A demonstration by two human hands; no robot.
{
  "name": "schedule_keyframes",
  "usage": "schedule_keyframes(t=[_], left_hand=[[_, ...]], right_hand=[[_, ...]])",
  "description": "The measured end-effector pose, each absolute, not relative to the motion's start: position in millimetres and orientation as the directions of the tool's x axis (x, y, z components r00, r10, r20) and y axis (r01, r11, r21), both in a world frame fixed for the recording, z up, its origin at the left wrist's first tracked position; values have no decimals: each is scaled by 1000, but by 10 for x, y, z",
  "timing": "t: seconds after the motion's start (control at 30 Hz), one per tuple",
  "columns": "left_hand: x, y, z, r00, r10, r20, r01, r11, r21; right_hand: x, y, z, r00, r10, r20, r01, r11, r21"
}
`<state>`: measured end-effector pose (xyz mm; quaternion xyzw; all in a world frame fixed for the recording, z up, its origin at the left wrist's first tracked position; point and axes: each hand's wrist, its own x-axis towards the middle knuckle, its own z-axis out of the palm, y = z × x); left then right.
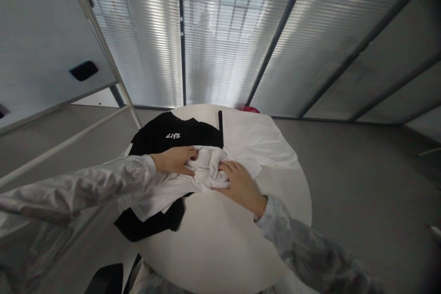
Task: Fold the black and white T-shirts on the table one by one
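One left hand (174, 160), one right hand (243, 187), angled inward, fingers (232, 166) gripping bunched white cloth (206, 160)

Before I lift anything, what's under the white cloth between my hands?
Black fabric sticks out past the far and near-left edges of the white cloth. What lies directly under its bunched middle is covered, so I can't tell.

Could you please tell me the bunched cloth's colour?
The bunched cloth is white, clearest in the head view.
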<state>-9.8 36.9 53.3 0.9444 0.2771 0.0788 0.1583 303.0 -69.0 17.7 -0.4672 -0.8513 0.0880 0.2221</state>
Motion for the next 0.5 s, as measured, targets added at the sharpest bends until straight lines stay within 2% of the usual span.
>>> schedule_keyframes(t=[0.1, 0.17, 0.27, 0.33, 0.4, 0.5], left_hand=[[-64, 329, 566, 828, 560, 16, 516, -774, 367], [-17, 310, 634, 817, 577, -3, 529, -748, 399], [60, 282, 763, 805, 593, -36, 512, -662, 548], [101, 269, 854, 788, 614, -47, 498, -590, 636], [138, 265, 948, 750, 661, -3, 508, -573, 643], [199, 263, 1103, 703, 702, 111, 525, -619, 584]], right_hand=[[3009, -631, 187, -454, 858, 240, 742, 514, -430], [3059, -556, 248, -424, 883, 200, 700, 459, -547], [3208, -444, 429, -381, 911, 156, 577, 367, -730], [3333, -384, 586, -345, 923, 169, 509, 335, -793], [3451, -336, 737, -293, 936, 194, 475, 318, -820], [3583, -294, 885, -237, 944, 230, 459, 317, -830]])
